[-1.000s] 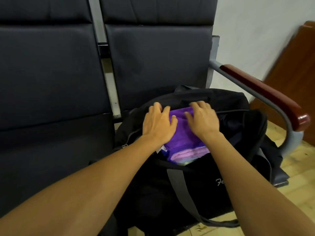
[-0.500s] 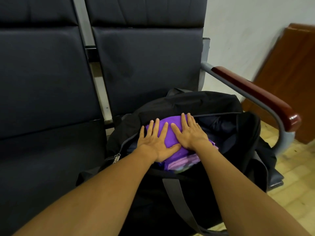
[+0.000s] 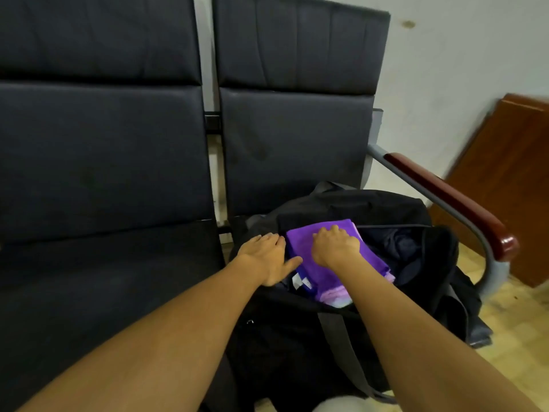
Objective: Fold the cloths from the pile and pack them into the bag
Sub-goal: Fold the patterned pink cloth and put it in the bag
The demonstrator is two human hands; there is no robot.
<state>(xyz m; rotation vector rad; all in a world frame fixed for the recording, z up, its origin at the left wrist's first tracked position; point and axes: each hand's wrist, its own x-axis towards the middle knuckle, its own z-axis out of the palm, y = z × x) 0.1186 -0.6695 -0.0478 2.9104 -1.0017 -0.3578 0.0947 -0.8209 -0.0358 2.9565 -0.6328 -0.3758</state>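
Your right hand (image 3: 335, 246) lies palm down on the purple cloth (image 3: 323, 263), its fingers bent at the knuckles and pressing into the fabric rather than wrapped round it. Your left hand (image 3: 267, 258) sits just beside it at 9 o'clock, flat on the bag's (image 3: 297, 337) near-left rim, fingers straight and together, thumb stretched out toward the cloth's left edge and holding nothing.

The cloth is folded and rests on top of other folded cloths in the bag's open mouth. A paler lilac layer (image 3: 335, 294) peeks out under it at 6 o'clock, and a small white tag (image 3: 298, 281) shows by your left thumb. At 3 o'clock of the cloth, the inside of the bag is dark, with crumpled dark fabric (image 3: 398, 248) in it; what that is cannot be told.

The black bag stands on the right seat (image 3: 297, 144) of a row of dark padded chairs, a grey strap (image 3: 335, 331) running down its front. The left seat (image 3: 98, 286) lies at 9 o'clock of the bag. A grey armrest with a reddish-brown pad (image 3: 445, 200) curves past at 2 o'clock, and a brown wooden panel (image 3: 505, 179) leans against the white wall (image 3: 460, 55) beyond it. The floor (image 3: 520, 337) at 4 o'clock is pale wood.
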